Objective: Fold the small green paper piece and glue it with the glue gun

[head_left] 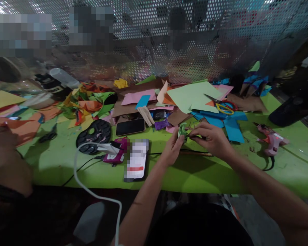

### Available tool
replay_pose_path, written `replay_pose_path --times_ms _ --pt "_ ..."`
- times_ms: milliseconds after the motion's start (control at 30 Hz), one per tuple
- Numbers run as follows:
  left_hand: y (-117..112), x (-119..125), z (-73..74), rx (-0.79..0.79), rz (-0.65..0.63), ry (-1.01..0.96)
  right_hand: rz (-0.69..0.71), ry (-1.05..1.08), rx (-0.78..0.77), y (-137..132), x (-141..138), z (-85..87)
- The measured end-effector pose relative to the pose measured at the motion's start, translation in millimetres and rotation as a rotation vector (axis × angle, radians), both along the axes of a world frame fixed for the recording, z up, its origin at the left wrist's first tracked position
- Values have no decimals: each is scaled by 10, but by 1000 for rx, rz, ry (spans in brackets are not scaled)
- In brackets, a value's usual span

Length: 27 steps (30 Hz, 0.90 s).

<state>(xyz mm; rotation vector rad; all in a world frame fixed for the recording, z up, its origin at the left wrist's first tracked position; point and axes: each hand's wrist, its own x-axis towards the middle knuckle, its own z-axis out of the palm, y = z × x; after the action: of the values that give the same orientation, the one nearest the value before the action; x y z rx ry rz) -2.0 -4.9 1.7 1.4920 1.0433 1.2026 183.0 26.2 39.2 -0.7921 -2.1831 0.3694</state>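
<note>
My left hand (175,145) is closed around a small curled piece of light green paper (182,130), held above the front part of the table. Close on its right, my right hand (207,136) has thumb and fingers pinched together at the paper's lower side. What lies in that pinch is too small and dark to make out. Behind my hands lie a purple packet (161,124) and a brown paper piece (179,118). A thin dark cable (192,150) runs along the table just below them.
A lit phone (137,160), a dark phone (130,127) and a magenta power strip (115,152) are left of my hands. Scissors (224,106) rest on green sheets (192,95). A pink glue gun (273,140) lies right. Another person's hand (5,153) is far left.
</note>
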Motion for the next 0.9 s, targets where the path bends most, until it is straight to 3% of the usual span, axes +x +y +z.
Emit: replay_pose_path --times_ms 200,400,600,900 --pt "-14 10 -8 -43 -10 23 -9 -181 98 -10 -24 -71" --pt "-5 0 -39 -79 -15 31 -5 -193 131 27 6 -138" --pt "-12 -5 -12 -141 8 22 6 -195 78 11 -11 -86" --pt "-1 -1 -11 -111 -20 37 92 -224 69 15 3 -14"
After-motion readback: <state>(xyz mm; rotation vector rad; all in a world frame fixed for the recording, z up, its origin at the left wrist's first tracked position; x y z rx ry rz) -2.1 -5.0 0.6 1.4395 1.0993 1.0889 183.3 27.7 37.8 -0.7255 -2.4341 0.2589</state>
